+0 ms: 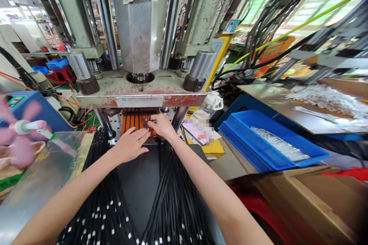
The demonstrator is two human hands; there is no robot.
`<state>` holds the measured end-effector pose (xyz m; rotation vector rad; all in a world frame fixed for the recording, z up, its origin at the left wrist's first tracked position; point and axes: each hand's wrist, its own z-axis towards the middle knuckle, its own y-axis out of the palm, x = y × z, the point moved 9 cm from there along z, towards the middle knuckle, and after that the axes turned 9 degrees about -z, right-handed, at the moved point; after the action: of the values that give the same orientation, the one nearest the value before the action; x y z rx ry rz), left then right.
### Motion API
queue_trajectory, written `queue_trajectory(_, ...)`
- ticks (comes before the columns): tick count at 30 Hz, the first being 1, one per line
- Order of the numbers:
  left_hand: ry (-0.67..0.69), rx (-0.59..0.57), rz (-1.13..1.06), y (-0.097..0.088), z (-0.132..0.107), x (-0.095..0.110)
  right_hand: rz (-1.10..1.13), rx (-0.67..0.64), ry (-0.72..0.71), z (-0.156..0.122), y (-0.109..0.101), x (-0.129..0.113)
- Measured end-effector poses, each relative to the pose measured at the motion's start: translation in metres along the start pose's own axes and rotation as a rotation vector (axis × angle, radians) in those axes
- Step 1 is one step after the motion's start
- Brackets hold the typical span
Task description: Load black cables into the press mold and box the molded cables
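My left hand [132,144] lies flat with its fingers stretched out over the front edge of an orange slotted mold plate [128,121]. Black strips run along the slots of that plate, under the press. At the plate's right part my right hand [160,125] is closed in a pinch; what sits between its fingertips is too small to name. Bundles of black flat cords [178,191] with pale tips spread toward me on the right of the dark tabletop [135,187]. More black cords [99,187] hang along the left side, partly behind my left forearm.
The press's thick steel crosshead [161,100] spans just above and behind my hands, between steel posts. To the right stand a blue bin [238,122] with white strips, a cardboard box [310,199] and a white jug [212,100]. A pink fan [21,126] spins at left.
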<state>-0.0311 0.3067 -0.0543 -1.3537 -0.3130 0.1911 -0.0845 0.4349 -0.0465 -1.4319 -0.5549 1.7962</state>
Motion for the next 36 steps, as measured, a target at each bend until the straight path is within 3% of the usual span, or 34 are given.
queue_trajectory(3,-0.083,-0.078,-0.059,-0.002,0.016,-0.013,-0.001,0.023,0.025,0.005,-0.001,0.002)
queue_trajectory(6,-0.204,-0.187,-0.126,0.006,0.044,-0.046,-0.129,0.088,0.031,0.001,-0.004,-0.001)
queue_trajectory(8,-0.279,-0.215,-0.164,0.011,0.063,-0.07,-0.256,0.094,-0.027,-0.009,-0.002,-0.01)
queue_trajectory(12,-0.415,-0.187,-0.185,0.017,0.091,-0.106,-0.408,-0.017,-0.192,-0.029,0.011,-0.027)
queue_trajectory(15,-0.474,-0.153,-0.196,0.018,0.103,-0.119,-0.49,-0.07,-0.197,-0.023,0.017,-0.027)
queue_trajectory(19,-0.461,-0.107,-0.213,0.007,0.108,-0.115,-0.473,-0.051,-0.174,-0.011,0.017,-0.022)
queue_trajectory(21,-0.437,-0.08,-0.216,-0.002,0.095,-0.105,-0.385,0.03,-0.212,-0.024,0.009,-0.022)
queue_trajectory(23,-0.357,0.007,-0.224,-0.013,0.068,-0.09,-0.323,0.146,-0.203,-0.052,-0.006,-0.016)
queue_trajectory(25,-0.278,0.157,-0.202,-0.027,0.024,-0.077,-0.395,0.197,-0.065,-0.087,-0.018,0.002)
queue_trajectory(26,-0.3,0.218,-0.155,-0.031,-0.003,-0.077,-0.486,0.155,0.049,-0.104,-0.018,0.015)
queue_trajectory(28,-0.554,0.27,0.02,-0.033,-0.064,-0.1,-0.692,-0.037,0.27,-0.135,-0.012,0.042)
queue_trajectory(31,-0.986,0.117,0.082,-0.015,-0.141,-0.148,-0.806,-0.271,0.38,-0.161,0.003,0.062)
queue_trajectory(34,-1.075,-0.02,-0.1,0.005,-0.168,-0.176,-0.681,-0.272,0.385,-0.161,0.008,0.066)
queue_trajectory(36,-1.041,0.038,-0.11,-0.002,-0.165,-0.18,-0.586,-0.195,0.423,-0.158,0.0,0.069)
